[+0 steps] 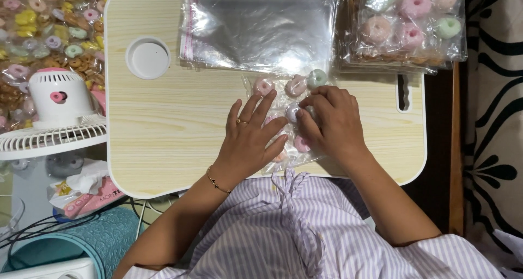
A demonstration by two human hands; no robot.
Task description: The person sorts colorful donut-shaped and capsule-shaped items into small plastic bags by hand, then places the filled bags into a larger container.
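A clear plastic bag [289, 94] holding several small ring-shaped pastel pieces lies on the pale wooden lap table [174, 121]. My left hand [250, 135] rests flat on the bag's left part, fingers spread, with a ring and a bracelet on. My right hand [332, 121] presses down on the bag's right part, fingertips curled onto a pale ring piece [293, 113]. Pink [263, 86] and green [316, 78] ring pieces show at the bag's far end.
A stack of empty clear bags [256, 28] lies at the table's far side. Filled bags [408, 23] of ring pieces sit at far right. A white fan [54, 110], more loose ring pieces [49, 28] and a tissue pack [81, 192] are left of the table.
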